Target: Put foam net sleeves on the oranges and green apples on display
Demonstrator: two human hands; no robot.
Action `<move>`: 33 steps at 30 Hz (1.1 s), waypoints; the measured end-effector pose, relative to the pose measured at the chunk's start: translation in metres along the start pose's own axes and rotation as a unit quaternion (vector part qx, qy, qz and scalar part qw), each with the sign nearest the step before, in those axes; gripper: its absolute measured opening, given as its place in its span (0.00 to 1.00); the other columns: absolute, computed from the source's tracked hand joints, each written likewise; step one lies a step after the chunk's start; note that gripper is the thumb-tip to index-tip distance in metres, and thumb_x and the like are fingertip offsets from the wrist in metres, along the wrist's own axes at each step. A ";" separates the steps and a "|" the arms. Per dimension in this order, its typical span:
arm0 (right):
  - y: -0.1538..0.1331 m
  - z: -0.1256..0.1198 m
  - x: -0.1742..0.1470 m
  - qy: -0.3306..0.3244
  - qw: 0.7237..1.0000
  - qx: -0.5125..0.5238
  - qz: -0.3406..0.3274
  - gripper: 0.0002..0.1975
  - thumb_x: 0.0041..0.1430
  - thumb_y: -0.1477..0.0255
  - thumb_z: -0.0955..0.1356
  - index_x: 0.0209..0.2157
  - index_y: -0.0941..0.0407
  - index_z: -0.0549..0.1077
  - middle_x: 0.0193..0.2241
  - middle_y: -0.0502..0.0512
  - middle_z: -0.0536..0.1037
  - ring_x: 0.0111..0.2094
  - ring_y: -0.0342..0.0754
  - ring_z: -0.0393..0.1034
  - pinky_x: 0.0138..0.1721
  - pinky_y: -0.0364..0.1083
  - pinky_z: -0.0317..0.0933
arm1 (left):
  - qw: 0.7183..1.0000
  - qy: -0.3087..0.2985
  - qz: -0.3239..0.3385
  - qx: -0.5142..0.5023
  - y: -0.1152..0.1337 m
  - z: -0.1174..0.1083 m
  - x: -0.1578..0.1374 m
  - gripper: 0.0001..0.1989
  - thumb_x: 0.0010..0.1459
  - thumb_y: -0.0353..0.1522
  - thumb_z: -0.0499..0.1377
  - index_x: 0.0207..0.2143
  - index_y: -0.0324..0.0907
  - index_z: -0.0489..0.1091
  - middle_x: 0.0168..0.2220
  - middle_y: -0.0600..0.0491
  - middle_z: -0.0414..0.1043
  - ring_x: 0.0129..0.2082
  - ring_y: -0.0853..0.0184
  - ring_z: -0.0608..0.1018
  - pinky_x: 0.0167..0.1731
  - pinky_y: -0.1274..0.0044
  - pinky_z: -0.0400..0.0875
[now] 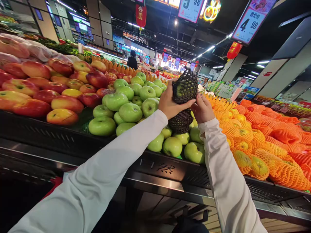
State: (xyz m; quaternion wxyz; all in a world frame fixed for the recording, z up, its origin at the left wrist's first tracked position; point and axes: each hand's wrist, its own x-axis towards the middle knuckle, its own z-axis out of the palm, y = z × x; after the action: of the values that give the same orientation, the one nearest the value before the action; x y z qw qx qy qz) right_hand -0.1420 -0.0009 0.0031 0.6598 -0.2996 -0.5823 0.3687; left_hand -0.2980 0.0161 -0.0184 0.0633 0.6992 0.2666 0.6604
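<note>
Above the green apples, a green fruit in a black foam net [185, 87] is held up in front of me. My left hand [167, 103] is wrapped around it from the left, with the thumb across its underside. At its lower right side, the fingers of my right hand [203, 108] are closed on the edge of the net. Just below my hands, a second black-netted fruit [181, 122] rests on the pile of green apples [130, 112]. My fingers and the mesh hide much of the held fruit.
Red and yellow apples [63, 103] are heaped on the left. Orange-netted fruit [240, 132] and red-netted fruit [284, 124] fill the right side. The black crate edge [167, 170] runs along the front. Price signs [252, 21] hang overhead; a person [132, 60] stands far back.
</note>
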 end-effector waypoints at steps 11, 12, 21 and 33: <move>0.014 -0.021 0.014 0.030 0.999 -0.039 -0.011 0.29 0.36 0.50 0.79 0.31 0.50 0.65 0.28 0.44 0.73 0.25 0.42 0.68 0.26 0.44 0.66 | 0.994 -0.047 0.039 -0.088 -0.009 0.012 0.002 0.48 0.50 0.42 0.73 0.65 0.51 0.48 0.63 0.45 0.62 0.65 0.57 0.69 0.65 0.62 0.64; 0.014 -0.022 0.014 0.039 0.998 -0.046 0.004 0.28 0.37 0.51 0.79 0.32 0.50 0.65 0.29 0.44 0.73 0.25 0.42 0.68 0.26 0.44 0.66 | 0.995 -0.040 0.029 -0.082 -0.008 0.012 0.001 0.47 0.51 0.41 0.72 0.65 0.51 0.48 0.62 0.44 0.63 0.64 0.57 0.70 0.64 0.61 0.65; 0.001 -0.004 -0.003 -0.027 0.972 -0.174 -0.152 0.41 0.30 0.69 0.80 0.51 0.48 0.68 0.54 0.56 0.74 0.57 0.56 0.69 0.59 0.56 0.65 | 0.999 0.015 -0.029 0.005 -0.005 0.005 -0.002 0.44 0.51 0.48 0.71 0.62 0.48 0.52 0.55 0.43 0.73 0.56 0.53 0.77 0.56 0.59 0.72; 0.014 -0.028 0.013 0.204 0.947 -0.184 -0.165 0.42 0.28 0.65 0.83 0.46 0.52 0.64 0.47 0.55 0.73 0.50 0.54 0.72 0.55 0.57 0.70 | 0.995 -0.053 -0.007 -0.081 -0.003 0.005 0.003 0.27 0.69 0.51 0.48 0.60 0.45 0.67 0.62 0.42 0.69 0.61 0.56 0.74 0.51 0.66 0.77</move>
State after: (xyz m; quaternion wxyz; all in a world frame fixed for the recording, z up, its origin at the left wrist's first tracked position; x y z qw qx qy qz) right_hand -0.1153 0.0184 -0.0053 0.7495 -0.3843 -0.5341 0.0728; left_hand -0.2945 0.0211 -0.0175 0.1383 0.7236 0.2137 0.6416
